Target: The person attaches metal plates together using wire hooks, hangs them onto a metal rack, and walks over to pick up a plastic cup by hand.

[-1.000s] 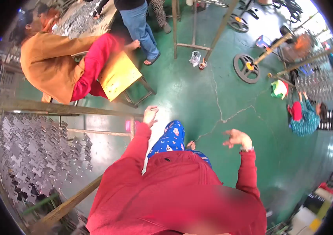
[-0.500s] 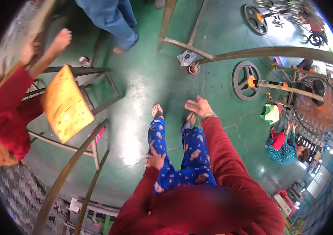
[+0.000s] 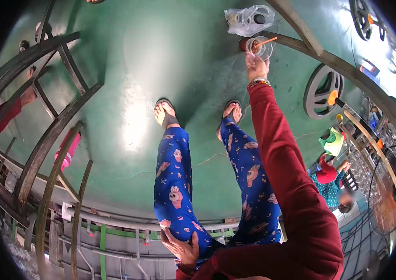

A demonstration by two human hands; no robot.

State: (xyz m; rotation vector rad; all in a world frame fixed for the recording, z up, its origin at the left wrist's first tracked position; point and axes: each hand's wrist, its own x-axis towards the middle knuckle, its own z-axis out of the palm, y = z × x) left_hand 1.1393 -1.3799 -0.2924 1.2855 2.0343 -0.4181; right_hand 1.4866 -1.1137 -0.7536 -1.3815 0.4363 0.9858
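A clear plastic cup (image 3: pixel 264 48) with a dark red drink and an orange straw stands on the green floor at the upper right. My right hand (image 3: pixel 257 66) reaches to its near side, fingers at the cup wall and wrapped partly round it. Just beyond lies a clear plastic bag (image 3: pixel 248 20) with a dark-capped item inside. My left hand (image 3: pixel 182 247) rests on the thigh of the blue patterned trousers (image 3: pixel 173 186), fingers spread, holding nothing.
Metal frame legs (image 3: pixel 314 42) rise beside the cup. A spoked black wheel (image 3: pixel 323 91) stands to the right. Metal frames (image 3: pixel 44 154) crowd the left, with a pink bottle (image 3: pixel 69 149) among them. A person in a teal top (image 3: pixel 331 189) sits far right.
My right hand has moved forward and down to the cup. The view has tilted down and come closer to the floor. My left hand stays on the leg, now higher on the thigh.
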